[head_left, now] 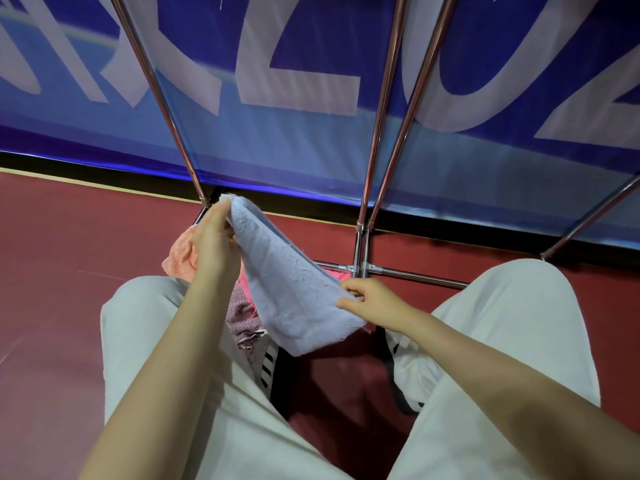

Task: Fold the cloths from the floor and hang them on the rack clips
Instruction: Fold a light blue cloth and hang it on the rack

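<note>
A light blue cloth (287, 285) is stretched between my hands above the floor, folded lengthwise. My left hand (216, 233) pinches its far upper end, and my right hand (367, 299) pinches its near lower edge. Under the cloth lies a pile of cloths on the floor: an orange one (181, 254), a mauve one (242, 313) and a bit of pink one (332, 273). The metal rack (372, 174) rises in front of me; its clips are out of view.
The rack's chrome legs and floor bar (415, 276) stand close ahead on the red floor (69, 254). A blue banner with large white letters (311, 81) hangs behind the rack. My knees in pale trousers and my striped shoes (268, 365) flank the pile.
</note>
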Tool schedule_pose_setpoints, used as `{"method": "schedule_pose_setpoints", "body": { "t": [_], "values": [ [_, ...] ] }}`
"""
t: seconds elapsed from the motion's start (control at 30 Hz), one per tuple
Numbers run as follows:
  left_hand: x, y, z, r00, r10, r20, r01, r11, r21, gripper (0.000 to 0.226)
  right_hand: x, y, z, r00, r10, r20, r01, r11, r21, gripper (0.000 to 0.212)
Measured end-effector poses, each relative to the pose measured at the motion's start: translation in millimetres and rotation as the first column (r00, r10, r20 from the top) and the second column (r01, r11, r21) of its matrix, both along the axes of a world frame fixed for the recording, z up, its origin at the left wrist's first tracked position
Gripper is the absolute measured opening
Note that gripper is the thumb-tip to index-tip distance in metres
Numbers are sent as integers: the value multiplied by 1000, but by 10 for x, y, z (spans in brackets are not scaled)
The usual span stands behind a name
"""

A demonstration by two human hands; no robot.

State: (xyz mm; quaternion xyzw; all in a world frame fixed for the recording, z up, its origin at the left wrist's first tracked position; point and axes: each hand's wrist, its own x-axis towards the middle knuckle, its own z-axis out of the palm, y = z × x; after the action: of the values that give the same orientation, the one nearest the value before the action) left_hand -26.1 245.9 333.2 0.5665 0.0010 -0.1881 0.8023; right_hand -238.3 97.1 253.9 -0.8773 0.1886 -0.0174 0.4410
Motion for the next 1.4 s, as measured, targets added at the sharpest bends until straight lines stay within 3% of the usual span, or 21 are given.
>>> {"method": "schedule_pose_setpoints", "body": {
  "t": [0.1,0.2,0.3,0.4,0.5,0.6,0.7,0.93,1.07,1.17,1.3,1.4],
  "values": [
    [10,52,20,1000,8,27,-7,1000,-12,14,-49,-18,-35,996,-84,4,84,995,53,27],
    [9,75,28,999,15,41,-14,999,-38,13,-106,-66,-50,990,-133,-50,131,990,-41,13],
    [-5,91,30,997,-22,77,22,1000,7,17,-133,-106,-26,979,-170,-115,148,973,-177,29],
    [-41,91,20,976,-107,191,87,990,111,18,-146,-149,-36,958,-227,-174,198,966,-168,51],
    [-104,86,31,926,-213,311,168,972,165,15,-154,-210,-95,929,-312,-201,284,946,-158,23],
    [-147,77,52,897,-255,361,199,962,187,17,-163,-259,-113,911,-386,-147,370,921,-124,5],
    [-140,83,53,913,-225,340,178,970,164,17,-159,-289,-68,907,-417,-62,406,904,-136,9],
    [-97,69,32,959,-132,249,108,988,109,17,-129,-364,-88,915,-398,58,390,842,-373,4],
    [-8,66,-100,958,-92,272,36,978,204,23,-124,-458,-54,924,-380,-47,362,907,-217,8],
    [-19,28,-169,938,-10,347,-121,928,352,25,-122,-529,-1,904,-428,10,426,895,-132,7],
    [0,-13,-267,905,38,425,-222,893,392,21,-117,-663,285,739,-621,263,591,784,191,9],
    [-3,-58,-373,880,-33,475,-212,865,454,19,-161,-714,431,657,-698,285,606,713,352,9]
  ]
}}
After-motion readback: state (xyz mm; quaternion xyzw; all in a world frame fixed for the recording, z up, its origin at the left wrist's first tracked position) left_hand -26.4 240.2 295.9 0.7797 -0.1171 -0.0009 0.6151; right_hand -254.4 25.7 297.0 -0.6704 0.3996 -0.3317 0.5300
